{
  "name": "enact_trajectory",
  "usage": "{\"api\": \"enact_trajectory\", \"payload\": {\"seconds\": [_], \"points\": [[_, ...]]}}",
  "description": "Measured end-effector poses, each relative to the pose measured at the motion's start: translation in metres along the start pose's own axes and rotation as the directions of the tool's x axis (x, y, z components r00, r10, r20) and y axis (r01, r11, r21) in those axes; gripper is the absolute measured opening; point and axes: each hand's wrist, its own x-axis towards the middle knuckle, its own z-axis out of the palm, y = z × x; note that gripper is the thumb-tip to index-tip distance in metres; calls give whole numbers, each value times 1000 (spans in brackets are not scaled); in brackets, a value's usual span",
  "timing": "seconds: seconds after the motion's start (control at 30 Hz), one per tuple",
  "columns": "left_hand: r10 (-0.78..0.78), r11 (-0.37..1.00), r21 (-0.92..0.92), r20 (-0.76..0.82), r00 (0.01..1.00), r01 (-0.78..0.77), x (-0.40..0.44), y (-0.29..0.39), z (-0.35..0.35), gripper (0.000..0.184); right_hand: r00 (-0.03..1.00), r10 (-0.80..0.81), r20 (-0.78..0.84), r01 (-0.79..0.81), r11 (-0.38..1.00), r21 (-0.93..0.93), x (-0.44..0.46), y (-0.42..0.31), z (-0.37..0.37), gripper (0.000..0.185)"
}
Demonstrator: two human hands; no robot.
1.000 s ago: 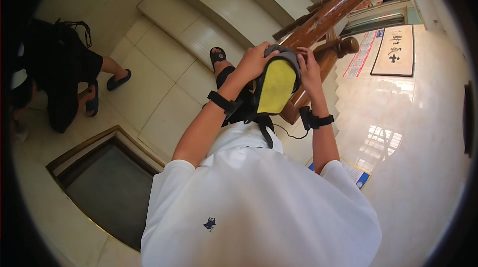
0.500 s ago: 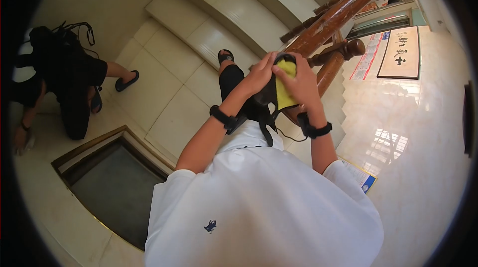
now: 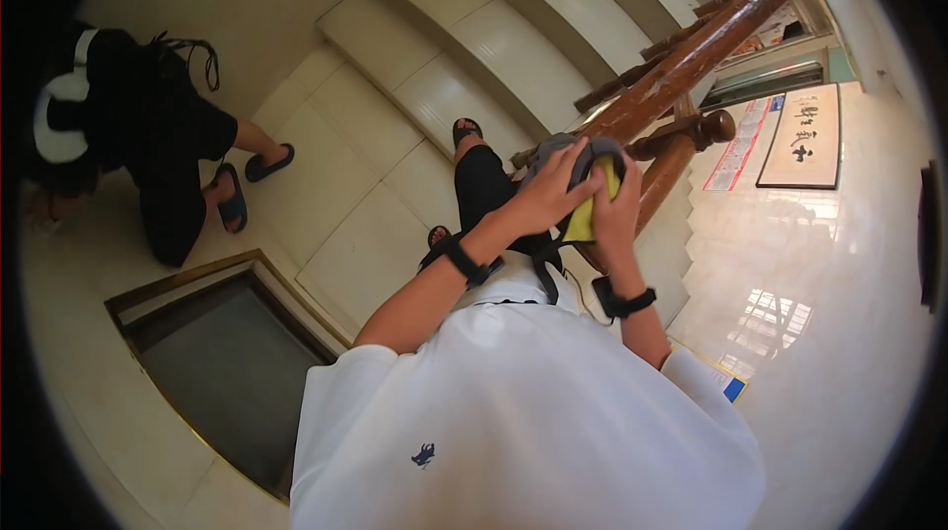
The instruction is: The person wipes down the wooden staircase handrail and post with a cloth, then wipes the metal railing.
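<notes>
In front of my body, both hands are on a soft grey-and-yellow cloth (image 3: pixel 581 224); its grey part is bunched at the top and its yellow face shows between the hands. My left hand (image 3: pixel 548 196) is laid over the grey side with its fingers bent around it. On the other side, my right hand (image 3: pixel 618 209) grips the yellow edge. Black bands circle both wrists. Just past the cloth is the brown wooden handrail (image 3: pixel 681 81) with its rounded post end (image 3: pixel 713 127); whether the cloth touches the wood I cannot tell.
Tiled stairs (image 3: pixel 513 26) climb ahead beside the handrail. At left another person in black (image 3: pixel 163 150) bends low, a hand near the floor. A dark framed panel (image 3: pixel 232 362) lies at lower left. A framed calligraphy sheet (image 3: pixel 802 138) hangs on the right wall.
Both hands have shifted slightly right and down in view with the cloth. More of its grey part shows now, less yellow. The other person has bent lower.
</notes>
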Motion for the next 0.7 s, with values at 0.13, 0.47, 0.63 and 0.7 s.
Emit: {"api": "enact_trajectory", "payload": {"seconds": [0.13, 0.47, 0.63, 0.7], "points": [[0, 996, 94, 103, 995, -10, -20, 9, -6, 90, 999, -43, -5, 42, 996, -82, -35, 11, -3, 67], [72, 996, -72, 214, 974, -58, 29, -2, -18, 103, 884, 112, 454, -315, 859, 403, 15, 28, -31, 82], [-25, 978, -201, 146, 989, 54, 22, -1, -8, 96, 931, 314, 185, -347, 917, 194, 3, -9, -27, 48], [51, 994, -100, 95, 994, -42, 16, 6, -9, 93, 977, 213, 8, -214, 976, 33, -13, -21, -26, 37]]}}
